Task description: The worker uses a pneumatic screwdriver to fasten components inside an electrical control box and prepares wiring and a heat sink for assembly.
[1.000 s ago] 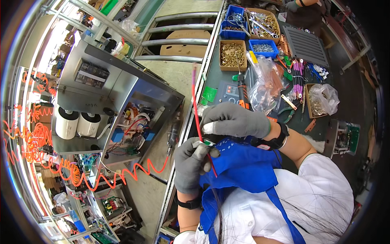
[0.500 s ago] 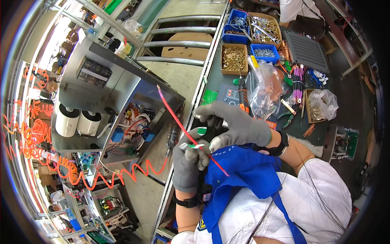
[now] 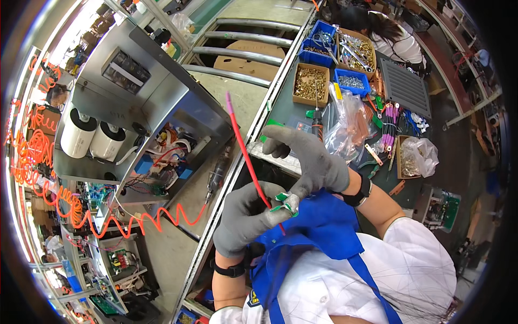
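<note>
My left hand [image 3: 243, 218], in a grey glove, is closed on a red wire [image 3: 248, 159]. The wire rises above the hand to a pinkish upper tip, while its lower end hangs over my blue apron [image 3: 321, 216]. At my left fingertips is a small crumpled green and white piece [image 3: 286, 204], perhaps tape; its exact form is unclear. My right hand [image 3: 315, 164], also gloved, has its fingers stretched out and apart from the thumb. Its thumb reaches down against the green and white piece.
On my left stands a metal cabinet [image 3: 145, 81] with two white cylinders and wiring. A power screwdriver [image 3: 216, 175] on an orange coiled hose lies beside the bench edge. Screw boxes [image 3: 310, 83], plastic bags [image 3: 345, 121] and a grey vented panel [image 3: 404, 86] occupy the bench. Another person bends over farther back.
My hands have come together at the green and white piece. The wire stands more upright, and my right fingers have spread from the thumb. The view has shifted slightly.
</note>
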### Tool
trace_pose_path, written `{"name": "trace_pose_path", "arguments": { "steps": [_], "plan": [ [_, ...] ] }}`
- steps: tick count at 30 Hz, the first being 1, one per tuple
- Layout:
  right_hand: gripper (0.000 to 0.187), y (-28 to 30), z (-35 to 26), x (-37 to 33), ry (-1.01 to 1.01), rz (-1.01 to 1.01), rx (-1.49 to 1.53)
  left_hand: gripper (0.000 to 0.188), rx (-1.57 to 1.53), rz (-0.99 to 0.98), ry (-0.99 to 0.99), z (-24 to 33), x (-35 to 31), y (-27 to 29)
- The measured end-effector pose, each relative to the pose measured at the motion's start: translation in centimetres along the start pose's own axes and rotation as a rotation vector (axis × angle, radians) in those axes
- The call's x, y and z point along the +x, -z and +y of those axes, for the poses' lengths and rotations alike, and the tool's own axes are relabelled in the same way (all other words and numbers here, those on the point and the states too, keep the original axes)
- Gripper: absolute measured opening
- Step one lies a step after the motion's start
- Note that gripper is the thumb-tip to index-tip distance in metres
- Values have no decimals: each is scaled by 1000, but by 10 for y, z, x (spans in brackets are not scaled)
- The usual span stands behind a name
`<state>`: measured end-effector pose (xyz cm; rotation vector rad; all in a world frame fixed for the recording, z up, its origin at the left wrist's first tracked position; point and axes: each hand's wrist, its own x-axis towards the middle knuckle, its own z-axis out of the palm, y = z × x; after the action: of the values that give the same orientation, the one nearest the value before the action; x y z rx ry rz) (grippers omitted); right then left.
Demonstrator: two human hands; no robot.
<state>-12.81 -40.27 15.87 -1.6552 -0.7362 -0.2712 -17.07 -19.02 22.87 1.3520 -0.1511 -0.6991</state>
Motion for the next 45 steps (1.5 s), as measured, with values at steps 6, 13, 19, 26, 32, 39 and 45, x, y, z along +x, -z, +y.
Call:
{"name": "trace_pose_path", "arguments": {
  "steps": [6,13,19,26,32,39,45],
  "plan": [
    [128,13,-1,12,101,-31,-224,23,283,123,-62,1,-5,-6],
    [123,24,0,19,187,-116,-436,22,308,123,51,-1,0,-8],
    [121,24,3,12,188,11,-325,21,202,158,-42,-8,2,-13],
    [123,22,12,1,43,73,-230,12,187,129,-218,-15,-2,-11],
    [77,19,3,2,-428,68,75,10,217,377,-36,-24,10,-5],
    [50,-9,-12,22,-542,-209,204,12,265,227,-79,-60,37,-15],
    [40,28,-45,23,-392,177,241,6,353,189,194,-119,74,3]
  ]
}}
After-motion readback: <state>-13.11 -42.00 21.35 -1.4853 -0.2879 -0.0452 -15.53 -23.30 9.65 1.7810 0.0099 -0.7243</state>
